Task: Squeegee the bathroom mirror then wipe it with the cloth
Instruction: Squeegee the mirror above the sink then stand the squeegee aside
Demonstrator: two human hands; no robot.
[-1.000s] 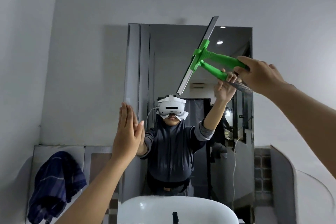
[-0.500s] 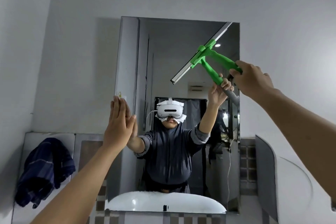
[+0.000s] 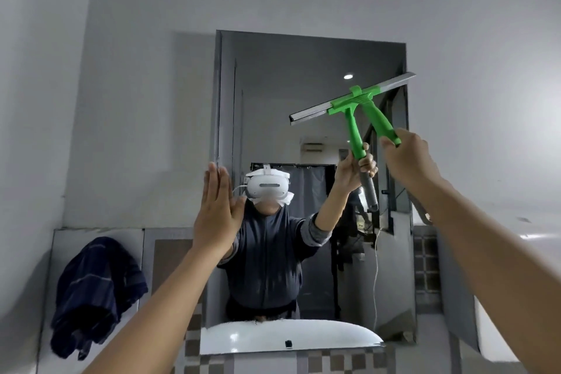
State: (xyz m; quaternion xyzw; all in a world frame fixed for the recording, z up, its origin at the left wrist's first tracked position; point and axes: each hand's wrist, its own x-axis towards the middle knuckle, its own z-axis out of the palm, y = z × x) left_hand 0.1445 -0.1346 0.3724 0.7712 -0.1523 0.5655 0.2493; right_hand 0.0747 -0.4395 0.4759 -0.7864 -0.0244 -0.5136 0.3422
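Here the left hand (image 3: 217,215) lies flat, fingers spread open against the mirror (image 3: 267,94), likely bracing; the right hand (image 3: 408,161) grips the green squeegee (image 3: 355,100), blade tilted on the upper glass; the dark cloth (image 3: 97,291) hangs beyond, left, awaiting wiping.

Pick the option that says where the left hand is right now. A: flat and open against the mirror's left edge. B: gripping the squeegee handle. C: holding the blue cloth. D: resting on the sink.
A: the left hand is open, fingers straight, pressed at the mirror edge, while the right hand holds the green squeegee.
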